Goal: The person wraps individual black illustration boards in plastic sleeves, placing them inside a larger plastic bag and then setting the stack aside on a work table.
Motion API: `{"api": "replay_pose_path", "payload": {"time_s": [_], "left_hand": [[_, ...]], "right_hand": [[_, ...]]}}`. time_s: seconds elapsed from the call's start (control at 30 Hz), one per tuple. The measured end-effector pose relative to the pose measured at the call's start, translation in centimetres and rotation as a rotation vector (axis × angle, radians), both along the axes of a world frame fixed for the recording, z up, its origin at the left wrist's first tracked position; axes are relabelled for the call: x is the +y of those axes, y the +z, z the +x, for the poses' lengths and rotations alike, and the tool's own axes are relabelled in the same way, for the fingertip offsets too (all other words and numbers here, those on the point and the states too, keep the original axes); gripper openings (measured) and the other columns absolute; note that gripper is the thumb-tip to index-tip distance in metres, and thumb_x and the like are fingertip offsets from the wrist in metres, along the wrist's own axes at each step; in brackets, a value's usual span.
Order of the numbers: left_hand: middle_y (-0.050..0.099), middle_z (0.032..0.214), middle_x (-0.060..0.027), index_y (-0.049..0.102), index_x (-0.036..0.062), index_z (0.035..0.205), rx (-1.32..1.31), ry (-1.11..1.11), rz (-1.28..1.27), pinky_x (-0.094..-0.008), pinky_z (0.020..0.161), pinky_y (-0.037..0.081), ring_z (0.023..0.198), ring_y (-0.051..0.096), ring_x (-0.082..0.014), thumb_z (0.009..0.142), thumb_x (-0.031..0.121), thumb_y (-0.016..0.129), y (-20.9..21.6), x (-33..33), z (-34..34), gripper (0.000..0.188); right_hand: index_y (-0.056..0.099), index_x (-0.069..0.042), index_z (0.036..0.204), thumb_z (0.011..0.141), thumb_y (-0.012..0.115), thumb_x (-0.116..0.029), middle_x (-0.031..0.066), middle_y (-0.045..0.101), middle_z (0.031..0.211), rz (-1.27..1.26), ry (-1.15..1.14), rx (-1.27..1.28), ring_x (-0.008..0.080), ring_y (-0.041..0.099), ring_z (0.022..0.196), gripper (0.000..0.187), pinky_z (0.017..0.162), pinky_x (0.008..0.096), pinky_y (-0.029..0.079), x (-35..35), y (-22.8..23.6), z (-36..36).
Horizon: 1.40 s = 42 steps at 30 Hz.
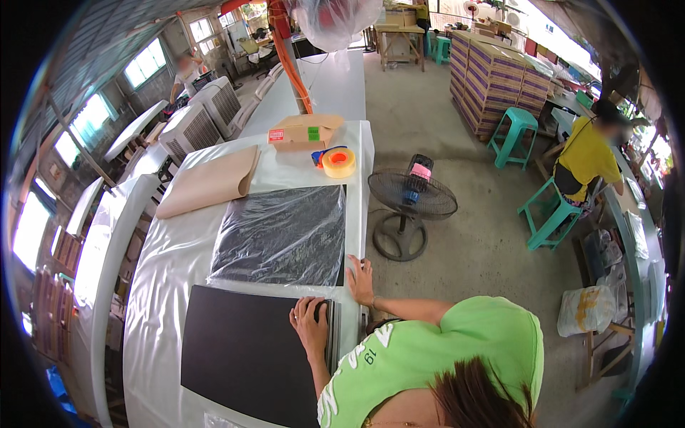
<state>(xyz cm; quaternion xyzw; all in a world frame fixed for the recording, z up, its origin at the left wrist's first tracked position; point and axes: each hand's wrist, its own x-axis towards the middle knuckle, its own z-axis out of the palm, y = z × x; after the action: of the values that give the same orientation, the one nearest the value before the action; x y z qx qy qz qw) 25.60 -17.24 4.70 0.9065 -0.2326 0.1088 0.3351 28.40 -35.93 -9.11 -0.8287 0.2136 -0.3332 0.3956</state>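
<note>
A stack of large black sheets (242, 349) lies on the white-covered table (160, 285) in front of me. My left hand (310, 328) rests on top near the stack's far right corner, its fingers slightly curved and apart. My right hand (360, 280) touches the table's right edge just beyond that corner, open with its fingers spread. Past the stack lies another black sheet pile (282, 235) under clear, wrinkled plastic film. The edges of several layers show along the near stack's right side.
Farther up the table are folded brown paper (210, 182), a cardboard box (305, 133) and a yellow tape roll (338, 162). A black fan (412, 196) stands on the floor to the right. Beyond it, a person in yellow (589, 153) sits on a green stool (549, 217).
</note>
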Motion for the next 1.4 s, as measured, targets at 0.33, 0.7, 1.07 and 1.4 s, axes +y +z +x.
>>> {"api": "replay_pose_path", "payload": {"time_s": [0.33, 0.7, 1.07, 1.4], "left_hand": [[0.061, 0.116, -0.0016, 0.068, 0.0154, 0.105, 0.023, 0.012, -0.008, -0.0435, 0.110, 0.023, 0.124, 0.049, -0.0221, 0.090, 0.023, 0.061, -0.28, 0.05, 0.02, 0.018], [0.061, 0.116, -0.0014, 0.068, 0.0161, 0.106, 0.030, 0.003, -0.006, -0.0430, 0.110, 0.023, 0.125, 0.048, -0.0216, 0.090, 0.024, 0.062, -0.35, 0.27, 0.07, 0.019], [0.061, 0.116, -0.0031, 0.068, 0.0141, 0.106, 0.027, 0.012, 0.001, -0.0416, 0.110, 0.024, 0.123, 0.050, -0.0216, 0.090, 0.024, 0.063, -0.06, 0.15, -0.06, 0.020], [0.061, 0.117, -0.0026, 0.068, 0.0144, 0.106, 0.032, 0.008, 0.000, -0.0420, 0.110, 0.024, 0.124, 0.049, -0.0215, 0.090, 0.024, 0.063, -0.13, 0.12, -0.13, 0.019]], "right_hand": [[0.042, -0.018, 0.138, 0.094, 0.055, -0.020, 0.0281, 0.041, 0.120, -0.027, -0.006, -0.011, 0.0457, 0.043, 0.109, 0.047, 0.095, 0.0528, 0.037, 0.05, 0.38, -0.05], [0.043, -0.019, 0.137, 0.093, 0.055, -0.020, 0.0261, 0.042, 0.120, -0.002, -0.003, 0.007, 0.0435, 0.043, 0.109, 0.045, 0.095, 0.0512, 0.036, 0.05, 0.22, 0.02], [0.042, -0.019, 0.138, 0.094, 0.055, -0.018, 0.0260, 0.040, 0.122, 0.037, 0.020, 0.007, 0.0440, 0.041, 0.112, 0.046, 0.096, 0.0522, 0.036, 0.06, 0.91, -0.23], [0.042, -0.019, 0.138, 0.093, 0.055, -0.018, 0.0267, 0.041, 0.121, 0.029, -0.003, 0.006, 0.0442, 0.042, 0.110, 0.047, 0.096, 0.0519, 0.036, 0.13, 0.59, -0.30]]}}
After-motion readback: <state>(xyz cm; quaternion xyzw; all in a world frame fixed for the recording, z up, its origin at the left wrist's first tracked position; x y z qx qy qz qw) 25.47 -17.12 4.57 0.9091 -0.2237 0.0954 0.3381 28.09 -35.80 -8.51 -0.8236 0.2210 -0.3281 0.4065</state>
